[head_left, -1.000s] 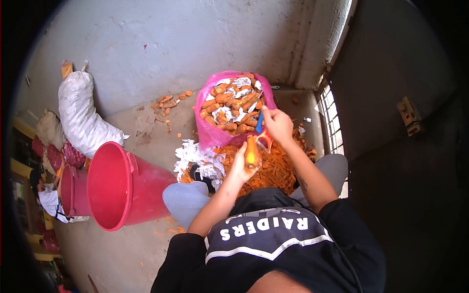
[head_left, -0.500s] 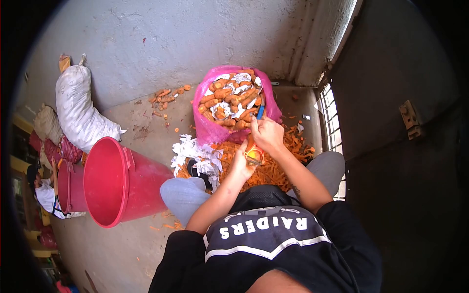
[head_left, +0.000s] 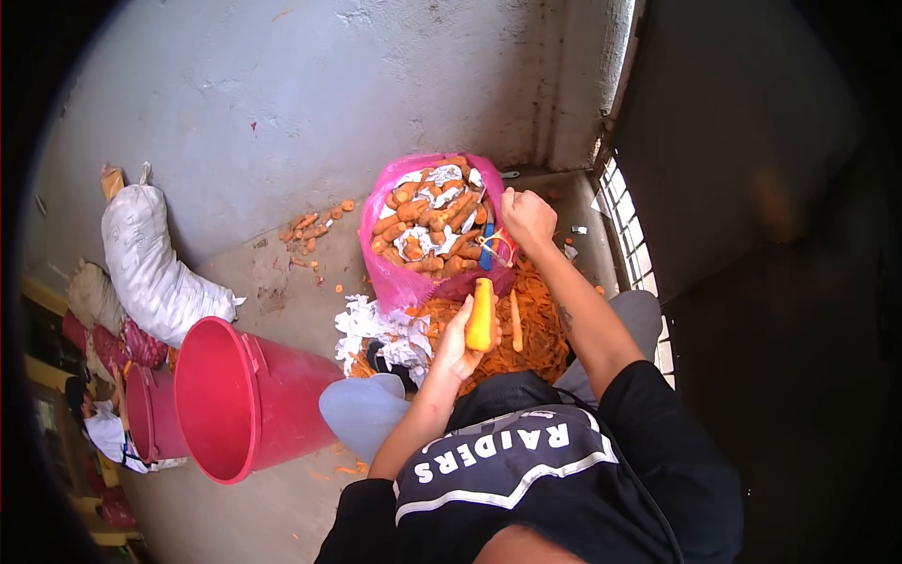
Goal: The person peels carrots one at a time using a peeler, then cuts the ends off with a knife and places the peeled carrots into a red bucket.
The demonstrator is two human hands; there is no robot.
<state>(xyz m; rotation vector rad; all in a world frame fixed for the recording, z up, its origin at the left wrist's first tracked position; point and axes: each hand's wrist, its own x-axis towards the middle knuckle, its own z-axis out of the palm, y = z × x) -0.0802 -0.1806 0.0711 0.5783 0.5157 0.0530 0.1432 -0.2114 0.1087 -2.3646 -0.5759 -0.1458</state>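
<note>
At the centre of the frame, the left hand (head_left: 458, 346) wraps its fingers around a peeled carrot (head_left: 481, 313), holding it upright over the heap of orange peelings (head_left: 540, 324). Just above and to the right, the right hand (head_left: 528, 218) is clenched on a blue-handled peeler (head_left: 486, 246), apart from the carrot and beside the pink sack (head_left: 399, 277) of unpeeled carrots. A loose peel strip (head_left: 515, 320) shows just right of the carrot. A red bucket (head_left: 235, 404) sits at lower left.

The black short-sleeved shirt (head_left: 564, 470) carried white RAIDERS lettering above a white stripe. The trousers (head_left: 362, 406) were grey. The left hand (head_left: 456, 345) and right hand (head_left: 528, 218) were bare.
</note>
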